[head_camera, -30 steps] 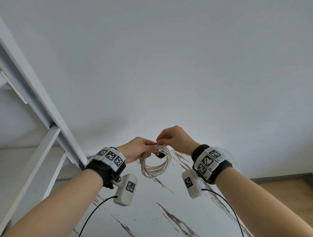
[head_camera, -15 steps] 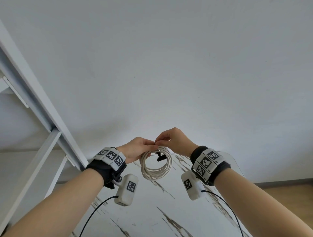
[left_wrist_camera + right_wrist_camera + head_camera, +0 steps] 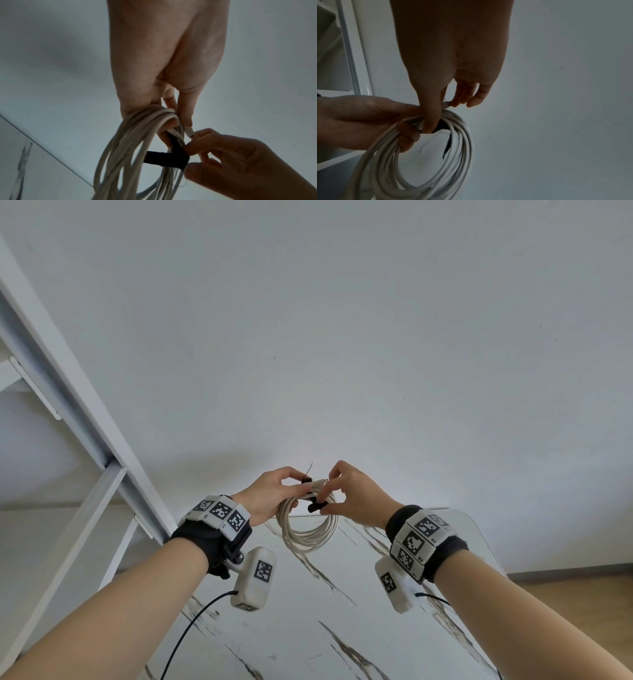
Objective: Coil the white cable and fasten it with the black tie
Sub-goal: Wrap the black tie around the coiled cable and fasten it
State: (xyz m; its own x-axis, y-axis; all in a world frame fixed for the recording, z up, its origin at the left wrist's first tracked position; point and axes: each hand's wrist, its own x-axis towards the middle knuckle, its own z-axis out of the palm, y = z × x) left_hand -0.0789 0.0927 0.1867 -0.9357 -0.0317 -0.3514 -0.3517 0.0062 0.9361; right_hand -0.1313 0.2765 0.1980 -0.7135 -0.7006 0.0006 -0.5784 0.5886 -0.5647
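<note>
The white cable hangs as a coil of several loops above the table. My left hand grips the top of the coil, fingers curled through the loops. The black tie runs from under my left fingers down across the strands, then bends sideways. My right hand pinches the tie between thumb and fingers on the coil's right side. In the right wrist view the thumb presses the tie against the strands of the cable, and a loose end dangles inside the coil. A white plug tip shows by my fingertips.
A white table with dark marble veins lies below the hands, its far edge against a plain white wall. A white shelf frame slants up at the left. Wooden floor shows at the right.
My fingertips, which met on top of the coil, have parted. The right hand has dropped to the coil's right side with the tie, and a black end now sticks up by my left fingers.
</note>
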